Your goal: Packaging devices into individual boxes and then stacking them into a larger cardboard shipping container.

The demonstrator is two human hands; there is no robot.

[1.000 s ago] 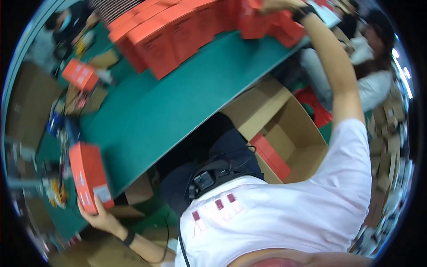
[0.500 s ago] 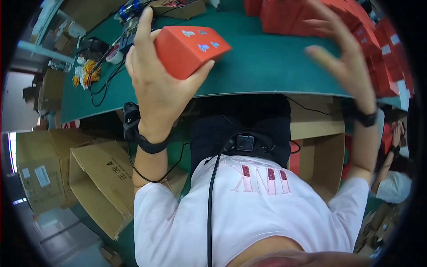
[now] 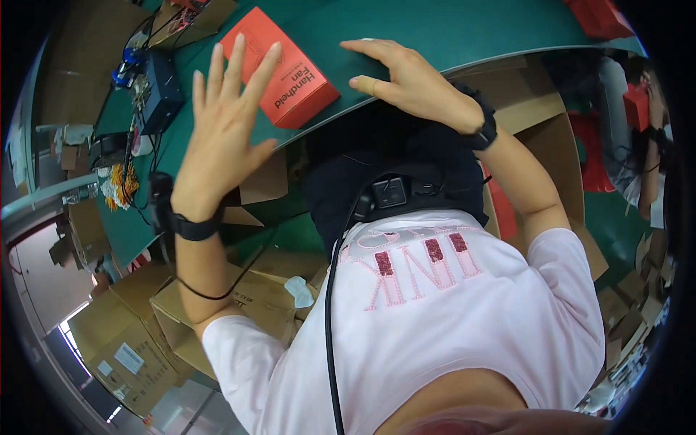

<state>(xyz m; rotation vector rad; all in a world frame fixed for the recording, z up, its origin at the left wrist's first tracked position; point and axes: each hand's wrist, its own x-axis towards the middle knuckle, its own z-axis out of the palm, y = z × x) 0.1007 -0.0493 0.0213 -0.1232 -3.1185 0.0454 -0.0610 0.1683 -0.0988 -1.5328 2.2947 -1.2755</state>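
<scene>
A red carton (image 3: 301, 90) with dark print lies on the green table (image 3: 428, 29), one corner close to the near edge. Over its left side my left hand (image 3: 221, 148) is spread wide, fingertips overlapping the carton in the picture; whether they touch it I cannot tell. To the right of the carton is my right hand (image 3: 420, 87), thumb and forefinger apart and nothing between them. A gap separates it from the carton. Both wrists wear black bands.
At the far left of the table are a blue box-shaped device (image 3: 161, 90) and orange-and-white cords (image 3: 119, 187). More red cartons (image 3: 598, 18) stand top right. Cardboard boxes (image 3: 134, 362) sit lower left, another (image 3: 558, 159) right of my lap. A co-worker holds a red carton (image 3: 636, 105).
The carton has gone from my left hand's grip down onto the table, with a different face showing. My left hand has opened; my right hand has come leftward toward the carton. The view has shifted.
</scene>
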